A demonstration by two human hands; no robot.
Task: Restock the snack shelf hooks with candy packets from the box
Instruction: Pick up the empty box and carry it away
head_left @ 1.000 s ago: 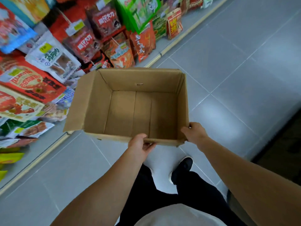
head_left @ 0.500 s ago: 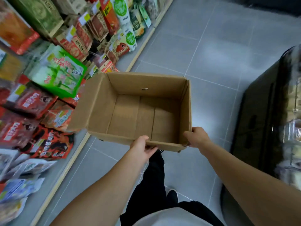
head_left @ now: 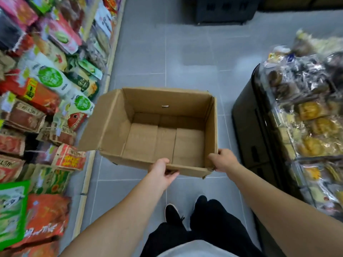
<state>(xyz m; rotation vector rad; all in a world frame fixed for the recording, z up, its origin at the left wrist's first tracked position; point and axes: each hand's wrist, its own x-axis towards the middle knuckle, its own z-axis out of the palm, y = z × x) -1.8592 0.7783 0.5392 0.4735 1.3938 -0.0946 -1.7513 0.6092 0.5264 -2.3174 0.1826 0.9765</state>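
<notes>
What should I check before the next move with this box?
1. Left hand grips the near wall of the cardboard box: ok.
2. Right hand grips the near right corner: ok.
3. Candy packets left in the box: not ok, only its bare floor shows.
4. Open flap apart from the snack shelf: cannot tell.
5. Aisle floor ahead free: ok.

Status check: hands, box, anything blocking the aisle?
Left hand and right hand grip the near wall of the cardboard box. Box empty, no packets inside. Aisle floor ahead open.
</notes>
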